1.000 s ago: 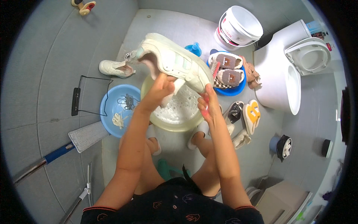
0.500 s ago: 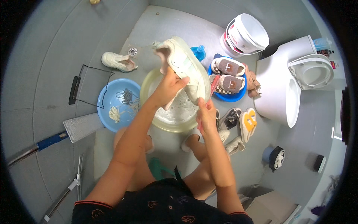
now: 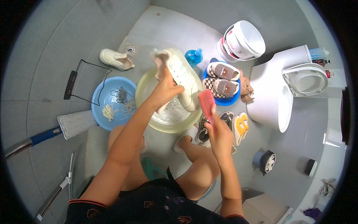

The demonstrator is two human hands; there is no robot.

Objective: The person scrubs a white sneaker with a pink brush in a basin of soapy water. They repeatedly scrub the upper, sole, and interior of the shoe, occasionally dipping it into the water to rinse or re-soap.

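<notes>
My left hand [image 3: 166, 89] grips a white sneaker [image 3: 182, 76] from its near side, holding it up over a pale yellow basin [image 3: 149, 78] of sudsy water. The sneaker has no laces in its eyelets. In my right hand [image 3: 220, 136] is a pink scrub brush [image 3: 207, 102], held by its handle just right of the shoe and apart from it. To the left, a light blue basin [image 3: 100, 99] holds grey and white shoelaces [image 3: 123, 96]. Another white sneaker [image 3: 115, 59] lies on the floor beyond that basin, beside the drain.
Checkered shoes [image 3: 223, 87] fill a blue basin [image 3: 222, 101] to the right, with a blue bottle [image 3: 194, 56] beside it. More shoes and yellow-white slippers [image 3: 239, 127] lie nearer. A white bucket [image 3: 244, 41] and a toilet [image 3: 269, 93] line the right; a mop [image 3: 76, 123] leans left.
My right hand has drawn the brush away from the sneaker, rightward and nearer to me, so its pink back now shows. The left hand still holds the sneaker, a little lower.
</notes>
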